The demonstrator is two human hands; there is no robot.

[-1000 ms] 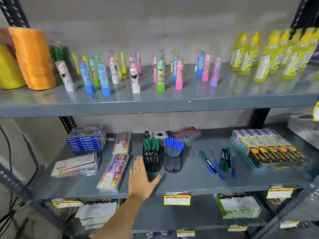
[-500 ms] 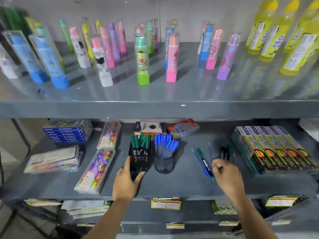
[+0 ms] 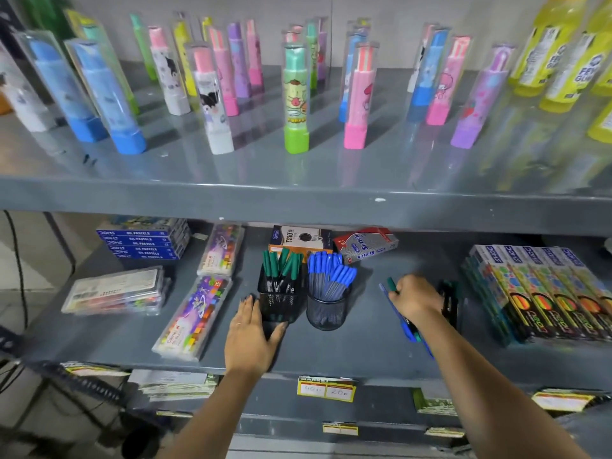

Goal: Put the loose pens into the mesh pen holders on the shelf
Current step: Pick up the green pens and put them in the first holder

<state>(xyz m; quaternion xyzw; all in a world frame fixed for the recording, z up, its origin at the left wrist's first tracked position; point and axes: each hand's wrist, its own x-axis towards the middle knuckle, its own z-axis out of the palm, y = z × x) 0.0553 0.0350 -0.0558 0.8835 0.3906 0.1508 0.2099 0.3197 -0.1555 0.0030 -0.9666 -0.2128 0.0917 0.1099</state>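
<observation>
You see two upright black mesh holders [image 3: 280, 303] side by side, one with green pens, one blue; loose pens [image 3: 402, 321] lie right of them.

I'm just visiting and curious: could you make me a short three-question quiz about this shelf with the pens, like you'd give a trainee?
1. True or false: the round mesh holder holds blue-capped pens.
2. Which hand rests against the square mesh holder? A) left hand B) right hand C) neither
3. Fill in: the loose pens under the right hand have blue and ____ caps.

Key:
1. True; the square one holds the green-capped pens.
2. A; the left hand is laid against its front lower corner, while the right hand is down on the loose pens to the right of both holders.
3. Green.
</observation>
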